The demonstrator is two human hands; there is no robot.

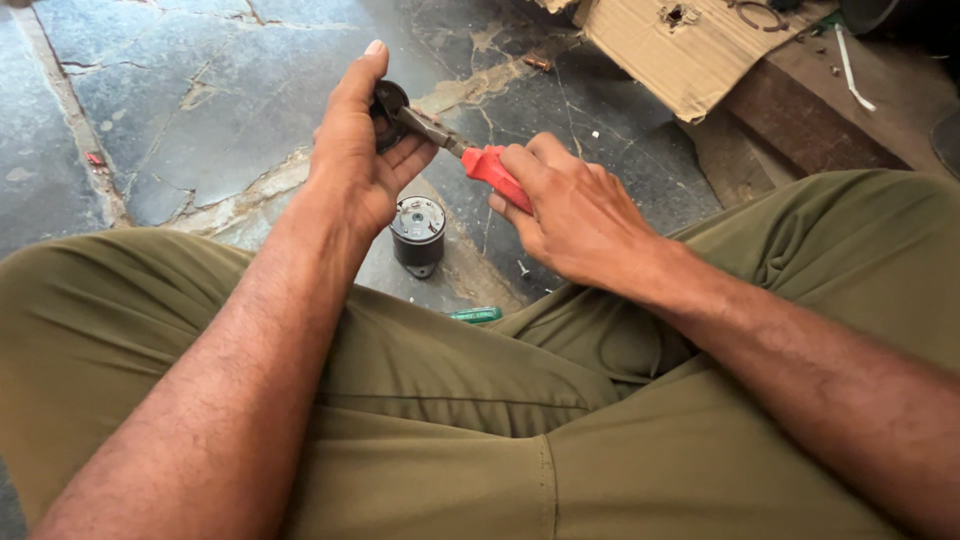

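The person's right hand (570, 215) is wrapped tight around the red handles of a pair of pliers (470, 155), whose long axis runs from near right to far left, the metal nose pointing up-left into a small dark round part (387, 108). That part sits in the left hand (352, 160), fingers curled about it and thumb raised. Just below the hands, a dark cylindrical motor housing (418, 234) stands upright on the cracked stone floor (200, 100), with a green-handled tool (476, 315) lying nearer, against the olive trousers (450, 420).

Two hands (355, 160) (570, 215), one pliers (470, 155), one round part (388, 112), one motor (417, 232), one cardboard sheet (670, 50).
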